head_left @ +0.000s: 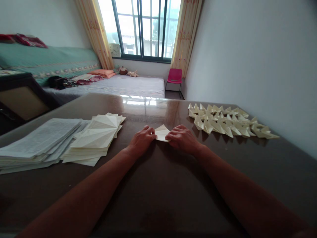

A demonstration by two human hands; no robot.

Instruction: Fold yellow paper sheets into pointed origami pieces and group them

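Observation:
A small cream sheet of folded paper lies between my hands at the middle of the dark table, its pointed top facing away from me. My left hand pinches its left corner between thumb and fingers. On the other side my right hand grips the right corner with curled fingers, which hide that edge. To the left is a stack of creased cream paper sheets. Rows of folded paper boats stand on the right part of the table.
A pile of printed paper sheets lies at the far left of the glossy table. Beyond the table are a bed, a pink chair and a window. A white wall runs along the right side.

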